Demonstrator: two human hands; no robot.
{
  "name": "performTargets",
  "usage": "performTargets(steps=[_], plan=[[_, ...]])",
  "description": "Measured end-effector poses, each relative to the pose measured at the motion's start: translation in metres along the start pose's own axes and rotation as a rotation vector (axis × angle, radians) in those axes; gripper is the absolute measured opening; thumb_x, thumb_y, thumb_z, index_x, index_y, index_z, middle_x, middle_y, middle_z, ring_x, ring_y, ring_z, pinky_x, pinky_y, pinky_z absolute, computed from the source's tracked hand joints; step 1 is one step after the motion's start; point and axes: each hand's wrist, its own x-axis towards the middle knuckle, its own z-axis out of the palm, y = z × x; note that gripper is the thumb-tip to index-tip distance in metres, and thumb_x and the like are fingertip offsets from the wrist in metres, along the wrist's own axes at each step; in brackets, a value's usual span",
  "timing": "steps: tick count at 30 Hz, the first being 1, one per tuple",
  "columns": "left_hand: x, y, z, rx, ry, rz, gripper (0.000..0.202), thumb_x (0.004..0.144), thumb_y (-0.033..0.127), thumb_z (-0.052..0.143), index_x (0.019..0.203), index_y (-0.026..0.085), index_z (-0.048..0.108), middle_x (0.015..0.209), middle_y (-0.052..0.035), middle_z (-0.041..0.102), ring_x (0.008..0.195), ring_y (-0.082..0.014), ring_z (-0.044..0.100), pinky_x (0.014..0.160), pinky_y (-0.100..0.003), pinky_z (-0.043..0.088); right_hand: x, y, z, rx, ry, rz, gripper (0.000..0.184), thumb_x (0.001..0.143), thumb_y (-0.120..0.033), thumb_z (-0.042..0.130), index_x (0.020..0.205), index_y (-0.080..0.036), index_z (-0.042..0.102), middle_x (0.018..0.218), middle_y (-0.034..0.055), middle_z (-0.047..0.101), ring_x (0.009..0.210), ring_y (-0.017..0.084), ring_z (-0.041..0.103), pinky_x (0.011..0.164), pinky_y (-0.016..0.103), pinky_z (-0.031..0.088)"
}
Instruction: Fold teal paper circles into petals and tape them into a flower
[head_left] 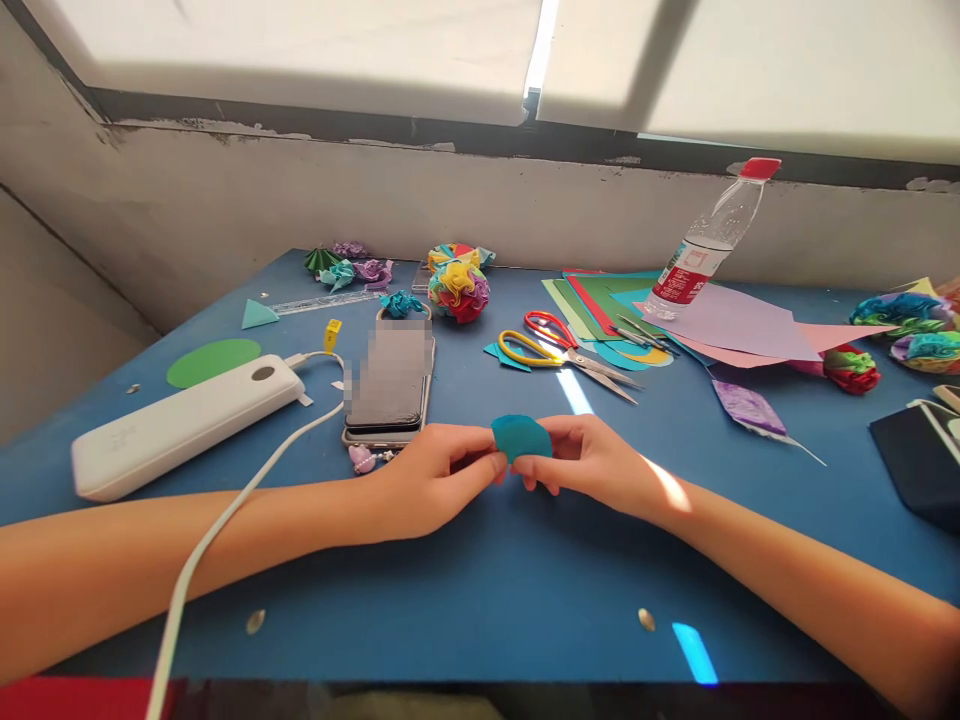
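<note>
Teal paper piece (523, 438), rounded edge uppermost, is held just above the blue table (510, 600), between the two hands. Left hand (431, 475) pinches one side, thumb in front and index finger behind; right hand (589, 455) pinches the other side likewise. Two-sided grip probably serves to keep so small and thin a sheet flat and steady; number of layers cannot be told. Scissors (574, 358) lie beyond the hands with blades slightly parted, presumably left within reach yet out of the working space. White power bank (187, 425) and phone (386, 385) sit to the left; white cable (225, 530) crosses over the left forearm, likely because it runs toward the near edge. Containers: plastic bottle (697, 250), red cap on, stands on the sheets of coloured paper (739, 320), perhaps as a weight; clear liquid appears to be inside, level uncertain. Dark box (911, 465) at the right edge is cut off by the frame; something pale shows at its top, contents not identifiable
</note>
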Motion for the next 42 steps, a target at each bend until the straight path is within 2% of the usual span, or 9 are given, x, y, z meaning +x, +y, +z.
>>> performTargets(steps=[8, 13, 18, 24, 28, 31, 34, 38, 42], plan=[[0.002, -0.009, -0.001, -0.123, 0.271, -0.157, 0.027, 0.088, 0.034, 0.043, 0.067, 0.017, 0.047, 0.061, 0.0049, 0.039, 0.058, -0.0102, 0.035, 0.053, -0.023, 0.028, 0.010, 0.008, -0.037, -0.065, 0.101, -0.006, 0.032, 0.077, -0.045, 0.062, 0.070, -0.014, 0.057, 0.061, -0.0013, 0.055, 0.051, 0.007, 0.046, 0.048, 0.019, 0.036], [0.002, -0.004, 0.000, -0.067, 0.120, -0.149, 0.026, 0.088, 0.033, 0.043, 0.069, 0.017, 0.051, 0.058, 0.0056, 0.037, 0.055, -0.0096, 0.033, 0.051, -0.023, 0.026, 0.006, 0.005, -0.033, -0.068, -0.044, -0.059, 0.041, 0.081, -0.055, 0.053, 0.086, -0.015, 0.057, 0.073, 0.0018, 0.058, 0.063, 0.011, 0.053, 0.053, 0.021, 0.040], [0.003, -0.003, 0.000, -0.081, -0.013, -0.134, 0.024, 0.088, 0.032, 0.043, 0.073, 0.017, 0.054, 0.060, 0.0048, 0.040, 0.057, -0.0104, 0.037, 0.052, -0.023, 0.028, -0.001, 0.003, -0.012, -0.134, -0.072, -0.036, 0.026, 0.083, -0.041, 0.057, 0.084, -0.015, 0.059, 0.073, 0.0008, 0.057, 0.067, 0.011, 0.051, 0.062, 0.022, 0.042], [0.005, -0.007, 0.004, -0.072, 0.017, -0.119, 0.025, 0.091, 0.035, 0.039, 0.080, 0.017, 0.052, 0.063, 0.0043, 0.045, 0.057, -0.0106, 0.040, 0.052, -0.023, 0.032, -0.002, 0.000, -0.002, -0.272, 0.013, -0.052, 0.025, 0.089, -0.035, 0.047, 0.074, -0.016, 0.051, 0.063, -0.0030, 0.046, 0.057, 0.009, 0.040, 0.053, 0.021, 0.034], [0.004, -0.007, 0.003, -0.138, 0.061, -0.112, 0.023, 0.089, 0.034, 0.042, 0.076, 0.017, 0.051, 0.061, 0.0046, 0.042, 0.056, -0.0107, 0.039, 0.052, -0.023, 0.031, -0.004, 0.002, 0.001, -0.271, 0.031, -0.090, 0.031, 0.092, -0.044, 0.041, 0.078, -0.017, 0.046, 0.062, -0.0027, 0.047, 0.057, 0.010, 0.044, 0.054, 0.022, 0.038], [0.001, -0.005, 0.001, -0.248, 0.120, -0.098, 0.026, 0.087, 0.033, 0.043, 0.066, 0.017, 0.047, 0.058, 0.0049, 0.040, 0.056, -0.0104, 0.037, 0.052, -0.023, 0.029, -0.004, 0.009, -0.003, -0.140, 0.037, -0.207, 0.045, 0.093, -0.055, 0.025, 0.109, -0.016, 0.041, 0.076, 0.0018, 0.054, 0.059, 0.012, 0.054, 0.052, 0.023, 0.042], [0.000, -0.004, -0.001, -0.313, 0.118, -0.079, 0.028, 0.086, 0.032, 0.043, 0.062, 0.018, 0.041, 0.057, 0.0047, 0.040, 0.055, -0.0101, 0.036, 0.053, -0.024, 0.028, -0.001, 0.019, -0.012, -0.460, 0.227, -0.469, 0.048, 0.093, -0.046, 0.038, 0.133, -0.023, 0.024, 0.100, 0.0069, 0.054, 0.066, 0.012, 0.056, 0.054, 0.024, 0.044], [0.001, -0.005, -0.001, -0.329, 0.092, -0.089, 0.030, 0.087, 0.033, 0.042, 0.061, 0.018, 0.039, 0.056, 0.0052, 0.037, 0.054, -0.0102, 0.033, 0.053, -0.025, 0.028, -0.002, 0.020, -0.022, -1.153, 0.296, -0.854, 0.031, 0.090, -0.019, 0.043, 0.119, -0.030, 0.050, 0.088, 0.0026, 0.060, 0.061, 0.011, 0.051, 0.059, 0.026, 0.041], [0.003, -0.006, 0.000, -0.366, 0.040, -0.116, 0.030, 0.088, 0.033, 0.041, 0.063, 0.018, 0.039, 0.056, 0.0055, 0.035, 0.053, -0.0102, 0.031, 0.052, -0.025, 0.027, -0.008, 0.010, -0.013, -1.302, 0.243, -1.016, 0.022, 0.088, -0.014, 0.045, 0.100, -0.024, 0.061, 0.072, 0.0019, 0.056, 0.056, 0.012, 0.046, 0.053, 0.026, 0.039]])
